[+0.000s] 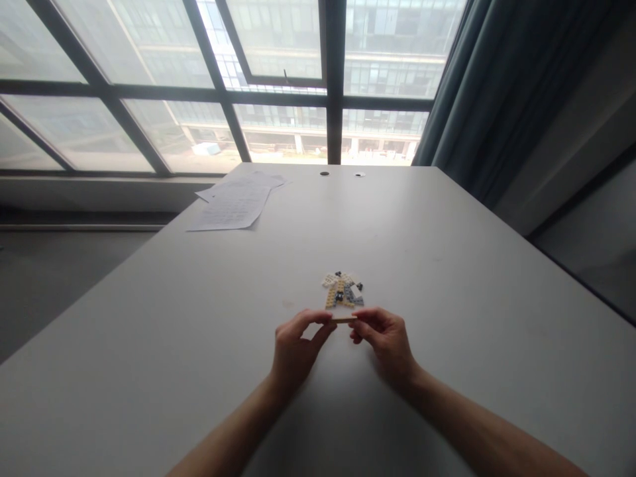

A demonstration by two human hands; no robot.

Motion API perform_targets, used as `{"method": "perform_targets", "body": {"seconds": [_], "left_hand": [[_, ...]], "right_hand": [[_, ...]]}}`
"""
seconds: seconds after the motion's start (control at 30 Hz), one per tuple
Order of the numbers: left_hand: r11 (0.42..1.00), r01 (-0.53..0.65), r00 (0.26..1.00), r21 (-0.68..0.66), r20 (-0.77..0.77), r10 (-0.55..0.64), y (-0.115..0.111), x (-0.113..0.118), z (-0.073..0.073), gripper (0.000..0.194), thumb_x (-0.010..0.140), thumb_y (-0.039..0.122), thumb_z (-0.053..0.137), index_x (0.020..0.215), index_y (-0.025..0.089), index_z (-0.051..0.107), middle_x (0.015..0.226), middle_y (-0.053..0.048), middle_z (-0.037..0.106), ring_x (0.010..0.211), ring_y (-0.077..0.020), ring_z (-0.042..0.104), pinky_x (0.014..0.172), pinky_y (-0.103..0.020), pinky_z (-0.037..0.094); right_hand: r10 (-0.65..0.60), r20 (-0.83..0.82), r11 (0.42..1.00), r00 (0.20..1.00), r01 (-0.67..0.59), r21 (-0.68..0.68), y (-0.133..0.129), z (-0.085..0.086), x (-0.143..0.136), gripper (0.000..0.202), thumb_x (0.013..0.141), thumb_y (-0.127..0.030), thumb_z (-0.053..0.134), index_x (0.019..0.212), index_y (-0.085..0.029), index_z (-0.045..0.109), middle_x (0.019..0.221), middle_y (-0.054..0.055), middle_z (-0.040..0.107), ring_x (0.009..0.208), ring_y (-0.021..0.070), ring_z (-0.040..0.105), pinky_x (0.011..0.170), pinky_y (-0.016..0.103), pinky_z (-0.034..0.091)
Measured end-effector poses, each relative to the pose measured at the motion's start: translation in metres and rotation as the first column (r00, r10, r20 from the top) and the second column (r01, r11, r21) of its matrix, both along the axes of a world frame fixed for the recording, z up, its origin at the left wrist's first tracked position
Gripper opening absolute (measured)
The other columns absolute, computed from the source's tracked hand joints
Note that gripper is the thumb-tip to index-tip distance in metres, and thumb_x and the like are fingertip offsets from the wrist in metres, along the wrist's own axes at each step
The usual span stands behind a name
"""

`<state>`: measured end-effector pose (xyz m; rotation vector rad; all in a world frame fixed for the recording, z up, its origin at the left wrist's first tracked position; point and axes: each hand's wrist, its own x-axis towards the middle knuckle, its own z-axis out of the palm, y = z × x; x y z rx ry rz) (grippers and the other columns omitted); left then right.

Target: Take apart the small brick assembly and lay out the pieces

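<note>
A narrow, straight, light-tan bar (344, 320) spans the gap between the person's left hand (298, 344) and right hand (390, 341), each grasping one end between thumb and fingers; it looks slim and nearly level, its covered ends hidden; whether it touches the smooth white worktop (447, 265) below cannot be told; just beyond it lies a small cluster of tan, grey, white and black studded toy bricks (342, 290).
</note>
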<state>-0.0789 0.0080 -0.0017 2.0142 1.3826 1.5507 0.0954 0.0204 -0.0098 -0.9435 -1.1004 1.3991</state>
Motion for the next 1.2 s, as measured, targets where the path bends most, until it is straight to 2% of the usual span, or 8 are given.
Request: {"method": "perform_targets", "body": {"seconds": [0.07,0.17,0.47,0.8,1.0,1.2], "left_hand": [[0.998,0.051,0.999,0.043,0.014,-0.052,0.0002,-0.0002,0.0006,0.002,0.081,0.022,0.067,0.081,0.020,0.066,0.078,-0.003,0.072,0.071,-0.0146,0.068,0.068,-0.026,0.056],[0.986,0.117,0.993,0.122,0.008,-0.119,0.0004,-0.0006,0.0009,0.007,0.081,0.015,0.066,0.077,0.020,0.064,0.082,-0.004,0.072,0.075,-0.0144,0.068,0.069,-0.026,0.055],[0.975,0.132,0.991,0.181,-0.033,-0.128,-0.0011,0.0013,0.0037,0.013,0.078,0.008,0.067,0.075,0.020,0.063,0.082,-0.003,0.070,0.075,-0.0135,0.067,0.067,-0.025,0.054],[0.985,0.131,0.991,0.108,0.007,-0.132,0.0005,-0.0002,0.0000,0.009,0.078,0.012,0.069,0.079,0.020,0.066,0.080,-0.002,0.070,0.072,-0.0129,0.067,0.067,-0.023,0.053],[1.000,-0.005,1.000,0.000,-0.017,0.005,-0.0003,-0.0009,-0.0036,0.013,0.075,0.017,0.073,0.086,0.020,0.067,0.072,0.002,0.070,0.063,-0.0108,0.064,0.063,-0.020,0.052],[0.997,0.014,1.000,-0.072,-0.015,-0.015,0.0000,-0.0017,-0.0045,0.013,0.075,0.025,0.074,0.086,0.020,0.068,0.071,0.002,0.070,0.062,-0.0116,0.064,0.063,-0.021,0.051]], "right_hand": [[-0.017,0.026,0.999,1.000,0.016,0.028,-0.0007,-0.0009,0.0001,0.022,0.070,-0.034,0.077,0.083,-0.018,0.070,0.066,0.002,0.070,0.056,0.0157,0.064,0.054,0.029,0.055],[-0.023,0.038,0.998,0.999,0.021,0.067,-0.0013,-0.0032,0.0005,0.020,0.071,-0.033,0.076,0.085,-0.019,0.070,0.071,0.003,0.071,0.060,0.0164,0.066,0.059,0.031,0.056],[-0.020,0.026,0.992,0.999,0.017,0.121,-0.0014,-0.0090,0.0015,0.015,0.074,-0.025,0.074,0.088,-0.021,0.069,0.078,0.002,0.072,0.068,0.0162,0.068,0.067,0.031,0.057],[-0.023,0.088,0.991,0.996,0.011,0.136,-0.0004,-0.0066,0.0032,0.015,0.076,-0.026,0.072,0.090,-0.021,0.071,0.081,0.004,0.072,0.071,0.0167,0.067,0.068,0.030,0.055],[-0.026,-0.004,0.995,1.000,0.026,0.091,-0.0007,-0.0054,0.0023,0.020,0.076,-0.028,0.073,0.094,-0.020,0.068,0.074,0.001,0.069,0.065,0.0151,0.067,0.064,0.029,0.056],[-0.014,0.009,0.993,1.000,0.013,0.116,-0.0028,-0.0041,0.0022,0.017,0.080,-0.027,0.070,0.095,-0.021,0.067,0.069,-0.002,0.067,0.061,0.0122,0.065,0.059,0.024,0.053]]}}
